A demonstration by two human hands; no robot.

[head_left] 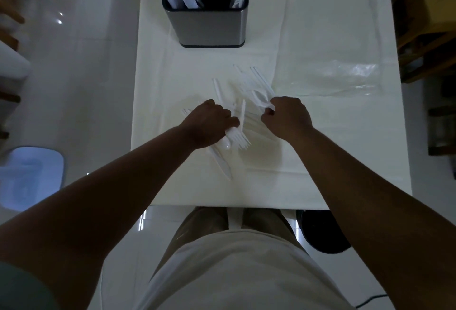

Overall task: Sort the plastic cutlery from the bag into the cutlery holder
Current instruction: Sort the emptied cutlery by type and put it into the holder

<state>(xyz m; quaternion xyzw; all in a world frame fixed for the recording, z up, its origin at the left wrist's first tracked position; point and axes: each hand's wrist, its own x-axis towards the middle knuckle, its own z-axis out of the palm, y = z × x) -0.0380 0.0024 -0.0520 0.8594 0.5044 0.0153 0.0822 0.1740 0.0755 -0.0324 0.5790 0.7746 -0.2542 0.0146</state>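
Head-camera view looking down on a white tabletop (320, 161) in dim light; a person stands at its near edge with both bare arms reaching forward. At the far middle stands the cutlery holder (209, 28), a brushed metal box with a dark inside; white knives and spoons stand in its left part, white forks in its right part, and the middle shows only dark. A clear plastic bag (333, 80) lies flat to the right, apart from the holder; whether anything is left in it cannot be told. Loose white cutlery (239, 87) lies scattered on the tabletop between the holder and the hands, pale on pale and hard to count.

The left hand (209, 122) has its fingers curled round a bunch of cutlery (237, 138); fork tines and one spoon bowl fan out toward the person; a knife (223, 165) lies just below the bunch, and whether it is held or resting cannot be told. The right hand (287, 118) pinches the handle of a spoon (259, 96) between thumb and fingers, low over the scatter.

The work seems about midway: gathering pieces by kind, with the holder partly filled. The next move likely calls for lifting the spoon free without dragging its neighbours, then setting it in the holder's left part beside the other spoons; the held bunch looks mixed and may need splitting first.
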